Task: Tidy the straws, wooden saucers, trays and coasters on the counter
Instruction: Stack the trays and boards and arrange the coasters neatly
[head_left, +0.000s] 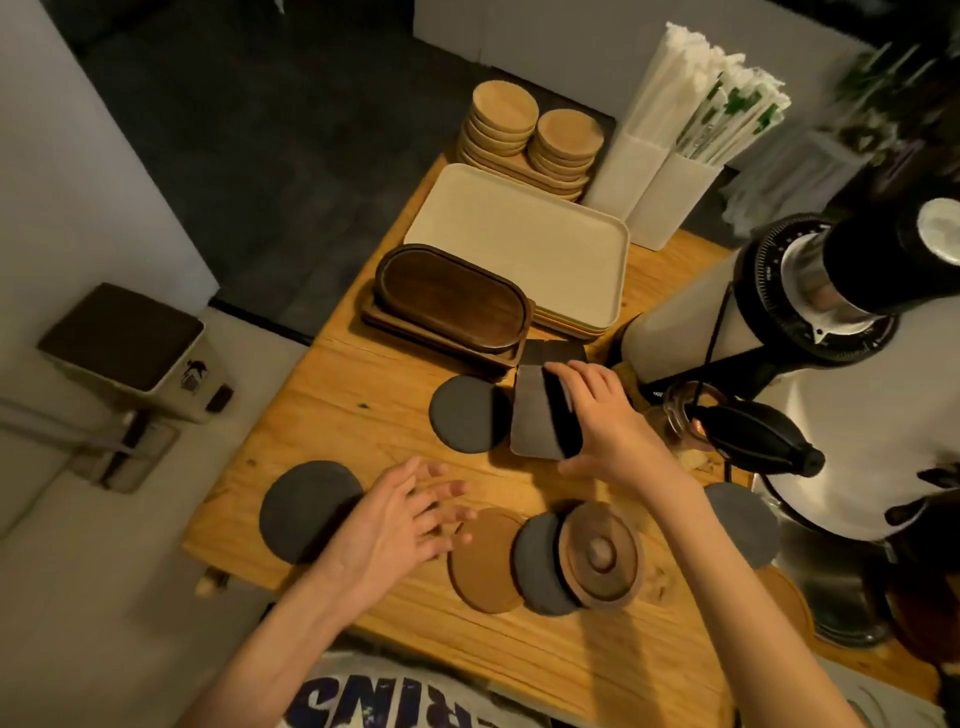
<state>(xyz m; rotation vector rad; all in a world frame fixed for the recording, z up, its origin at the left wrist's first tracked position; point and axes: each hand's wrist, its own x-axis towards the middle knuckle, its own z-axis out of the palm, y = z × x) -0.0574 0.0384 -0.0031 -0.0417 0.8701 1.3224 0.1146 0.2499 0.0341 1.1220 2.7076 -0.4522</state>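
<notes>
The square coasters (537, 415), dark grey and a few together, are a little right of the centre of the frame. The right hand (602, 421) grips them, its fingers (566, 382) curled over their upper edge and the thumb at the lower edge; whether they rest on the counter (363, 395) or are lifted a little, I cannot tell. Just to their left a round grey coaster (465, 415) lies flat on the counter.

The left hand (395, 519) is in the lower middle of the frame; its fingers are straight and spread, and it holds nothing. It is over the counter between a second grey coaster (304, 512) at lower left, whose edge the wrist covers, and a brown coaster (483, 566) at its right. A third grey coaster (537, 566) overlaps the right edge of the brown one. On this grey one leans a round dark wooden lid (597, 553) with a knob in the middle. A fourth grey coaster (743, 525) lies at the right, behind the right forearm.

Above the square coasters is a stack of dark oval trays (452, 301); just beside it, to the upper right, is a stack of cream rectangular trays (519, 244). Further up, two piles of wooden saucers (504, 111) stand on more wood-coloured trays; right of them the wrapped straws (701, 98) stand in two white holders (670, 200).

A coffee grinder (810, 291) fills the right side of the frame; at the left, below the counter, stands a bin (124, 343) with a dark lid.
</notes>
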